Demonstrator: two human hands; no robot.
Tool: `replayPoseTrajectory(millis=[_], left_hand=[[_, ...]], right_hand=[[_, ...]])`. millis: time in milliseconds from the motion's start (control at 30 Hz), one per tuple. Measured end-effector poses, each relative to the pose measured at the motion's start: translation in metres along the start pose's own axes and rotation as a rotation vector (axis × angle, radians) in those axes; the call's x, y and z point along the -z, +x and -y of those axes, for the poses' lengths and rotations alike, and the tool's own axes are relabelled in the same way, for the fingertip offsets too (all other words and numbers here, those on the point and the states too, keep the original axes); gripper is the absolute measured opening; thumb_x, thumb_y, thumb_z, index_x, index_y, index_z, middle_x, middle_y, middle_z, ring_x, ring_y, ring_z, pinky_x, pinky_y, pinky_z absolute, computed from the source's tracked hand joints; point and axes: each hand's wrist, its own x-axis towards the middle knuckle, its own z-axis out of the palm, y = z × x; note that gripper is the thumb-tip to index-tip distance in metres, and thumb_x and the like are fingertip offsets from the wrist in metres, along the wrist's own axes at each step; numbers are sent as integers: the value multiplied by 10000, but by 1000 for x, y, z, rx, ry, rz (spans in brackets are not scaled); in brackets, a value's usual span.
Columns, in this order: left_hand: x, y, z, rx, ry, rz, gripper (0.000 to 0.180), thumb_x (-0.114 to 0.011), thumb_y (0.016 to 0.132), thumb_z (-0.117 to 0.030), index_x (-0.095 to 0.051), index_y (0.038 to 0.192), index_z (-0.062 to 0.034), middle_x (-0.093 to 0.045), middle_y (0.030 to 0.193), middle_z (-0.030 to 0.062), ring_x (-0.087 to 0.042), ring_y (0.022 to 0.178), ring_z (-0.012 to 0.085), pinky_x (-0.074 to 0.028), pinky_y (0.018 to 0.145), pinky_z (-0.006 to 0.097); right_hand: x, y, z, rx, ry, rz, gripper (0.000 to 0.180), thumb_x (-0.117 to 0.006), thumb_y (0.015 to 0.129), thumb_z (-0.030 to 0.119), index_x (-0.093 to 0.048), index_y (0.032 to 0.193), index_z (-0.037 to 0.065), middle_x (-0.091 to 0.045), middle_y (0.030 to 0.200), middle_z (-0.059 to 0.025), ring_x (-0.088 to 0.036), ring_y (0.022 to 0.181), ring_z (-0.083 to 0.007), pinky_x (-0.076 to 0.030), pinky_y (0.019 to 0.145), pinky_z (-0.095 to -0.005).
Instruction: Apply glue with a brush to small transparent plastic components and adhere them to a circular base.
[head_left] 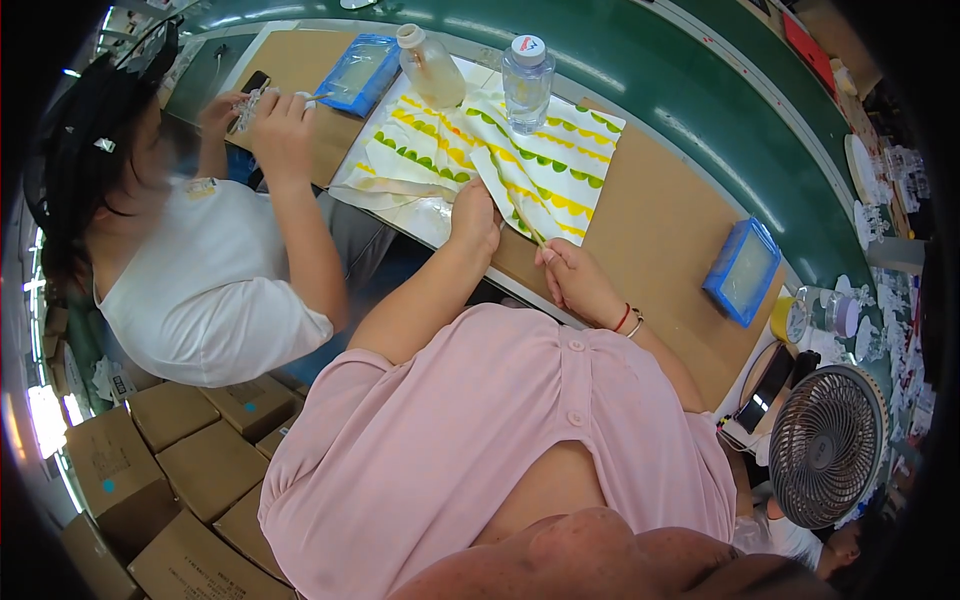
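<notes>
A white cloth with yellow and green scalloped bands lies rumpled on the work table. My left hand is closed at its near edge, gripping a fold; the fingertips are partly hidden. Just to the right, my right hand pinches a thin yellowish stick, whose far end lies against the cloth. Its tip is too small to make out. At the back of the cloth stand a bottle with cloudy contents and a clear bottle with a white cap.
On my left a co-worker handles a clear plastic piece. Blue-framed trays lie at the back left and, on the right, another blue-framed tray. A round fan stands at right; brown cartons are stacked at lower left.
</notes>
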Motion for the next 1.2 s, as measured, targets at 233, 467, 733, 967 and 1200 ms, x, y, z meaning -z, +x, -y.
replayPoseTrajectory(millis=[233, 467, 733, 967, 1200], left_hand=[[1, -3, -2, 8, 49, 0, 291, -426, 969, -139, -535, 1169, 42, -604, 1156, 145, -605, 1030, 217, -487, 920, 340], [0, -4, 0, 14, 28, -17, 285, -421, 970, -135, -540, 1161, 40, -605, 1154, 141, -601, 1037, 210, -478, 933, 332], [-4, -7, -4, 14, 19, 2, 282, -426, 969, -138, -541, 1157, 38, -605, 1152, 141, -608, 1021, 216, -488, 916, 330], [2, 1, -6, 14, -44, 29, 288, -417, 957, -100, -537, 1182, 35, -606, 1155, 143, -615, 1010, 230, -507, 887, 330], [23, -6, -6, 59, -209, 161, 355, -406, 983, -174, -449, 1291, -2, -522, 1296, 132, -537, 1160, 262, -454, 986, 410]], right_hand=[[0, -5, 1, 5, -25, -25, 243, -395, 996, 192, -532, 891, 21, -451, 471, -15, -424, 380, -106, -356, 405, -275], [2, -8, 3, -9, -25, -24, 249, -371, 1008, 204, -519, 886, 45, -420, 465, 16, -364, 363, -73, -303, 372, -236], [6, -10, 7, -34, -30, -12, 240, -382, 1005, 205, -522, 888, 49, -427, 465, 18, -356, 365, -69, -301, 376, -231], [15, -39, -21, -107, 93, 0, 207, -406, 1004, 210, -528, 922, 66, -453, 489, 19, -358, 381, -55, -293, 382, -212], [26, -42, -18, 12, 112, -228, 173, -458, 989, 189, -564, 966, 54, -535, 540, 8, -401, 418, -33, -327, 407, -211]])
